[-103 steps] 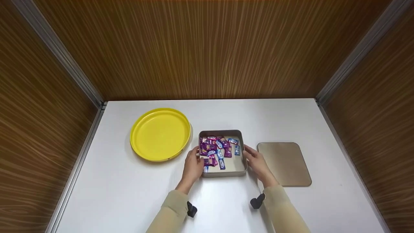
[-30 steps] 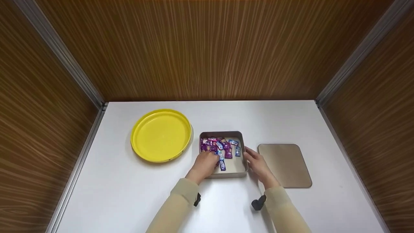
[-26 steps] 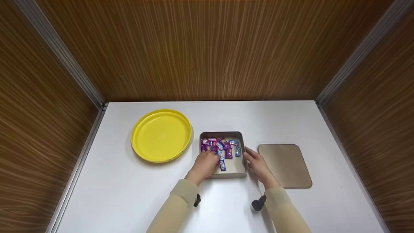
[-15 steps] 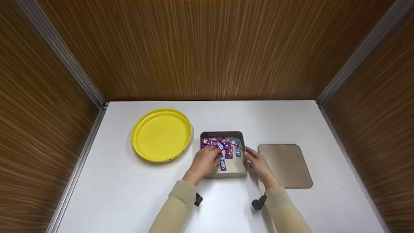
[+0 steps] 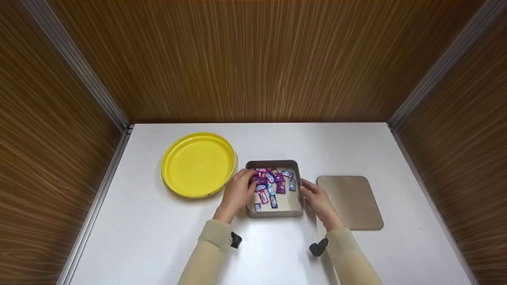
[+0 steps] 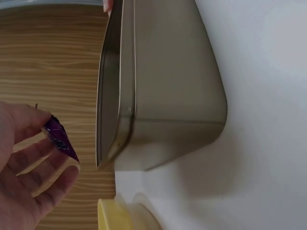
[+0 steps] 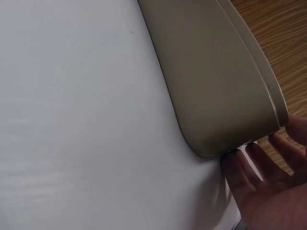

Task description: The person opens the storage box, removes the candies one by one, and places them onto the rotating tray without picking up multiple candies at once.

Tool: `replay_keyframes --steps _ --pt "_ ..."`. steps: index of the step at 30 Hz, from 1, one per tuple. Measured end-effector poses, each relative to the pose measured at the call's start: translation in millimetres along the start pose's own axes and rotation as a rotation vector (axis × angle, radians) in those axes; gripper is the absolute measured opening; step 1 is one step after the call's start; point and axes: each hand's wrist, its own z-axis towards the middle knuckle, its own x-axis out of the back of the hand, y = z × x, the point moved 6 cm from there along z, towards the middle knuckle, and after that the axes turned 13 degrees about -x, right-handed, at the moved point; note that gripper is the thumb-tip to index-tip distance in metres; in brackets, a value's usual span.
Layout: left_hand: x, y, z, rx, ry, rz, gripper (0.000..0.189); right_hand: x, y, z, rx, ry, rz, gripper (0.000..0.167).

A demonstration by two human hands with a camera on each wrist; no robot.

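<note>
My left hand (image 5: 237, 192) is over the left edge of an open square metal tin (image 5: 277, 214). In the left wrist view, its thumb and fingers pinch a purple-wrapped candy (image 6: 60, 136) above the tin's rim. Several purple, blue and pink wrapped candies (image 5: 281, 185) lie in the tin, mostly toward its left and back; my left hand hides some of them. My right hand (image 5: 320, 201) rests against the tin's right side. In the right wrist view, its fairly straight fingers (image 7: 235, 175) touch the outer wall near a corner.
A round yellow tray (image 5: 198, 164) with a raised rim lies to the left of the tin. The flat, tan metal lid (image 5: 350, 202) lies on the white table (image 5: 269, 253) at the right. Wood-grain panels (image 5: 253, 63) stand behind and on both sides.
My left hand went from the tin's left side into the candies, then drew back up and left with a purple-wrapped one. Some candies have shifted. My right hand has stayed at the tin.
</note>
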Motion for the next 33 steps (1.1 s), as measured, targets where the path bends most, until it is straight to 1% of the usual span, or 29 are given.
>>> replay_keyframes --steps 3,6,10,13,18,20,22,27,30,32,33 --pt "5.9 -6.4 -1.6 0.024 0.029 0.008 0.028 1.0 -0.9 -5.4 -0.003 -0.006 -0.070 0.051" --pt "11.2 -12.1 -3.4 0.046 0.055 0.021 0.026 2.6 -1.5 -10.8 -0.007 -0.007 -0.113 0.054" --pt "18.9 -20.8 -7.7 0.074 0.098 0.043 0.024 3.9 -0.5 -13.9 0.005 -0.017 -0.105 0.057" --pt "27.0 -30.9 -12.0 0.076 0.127 0.084 0.022 3.5 1.3 -13.2 0.017 -0.034 -0.069 0.056" --pt "42.0 -58.6 -21.3 0.079 0.142 0.166 0.018 0.2 2.0 -13.2 0.041 -0.066 -0.046 0.055" --pt "47.3 -72.0 -25.2 0.100 0.131 0.189 0.018 0.0 1.3 -13.7 0.047 -0.065 -0.051 0.055" --pt "51.7 -85.7 -29.1 0.135 0.107 0.208 0.019 0.2 0.9 -13.7 0.048 -0.059 -0.053 0.055" --pt "58.7 -115.7 -37.8 0.250 0.013 0.239 0.021 1.1 1.2 -13.4 0.046 -0.045 -0.056 0.053" --pt "61.8 -127.6 -42.1 0.299 -0.024 0.255 0.022 0.9 1.1 -14.2 0.046 -0.042 -0.057 0.053" --pt "63.3 -132.8 -44.6 0.317 -0.041 0.267 0.023 1.1 1.3 -14.4 0.047 -0.042 -0.047 0.052" --pt "63.5 -135.0 -45.7 0.328 -0.050 0.273 0.024 0.2 -1.7 -17.7 0.044 -0.049 -0.045 0.053"
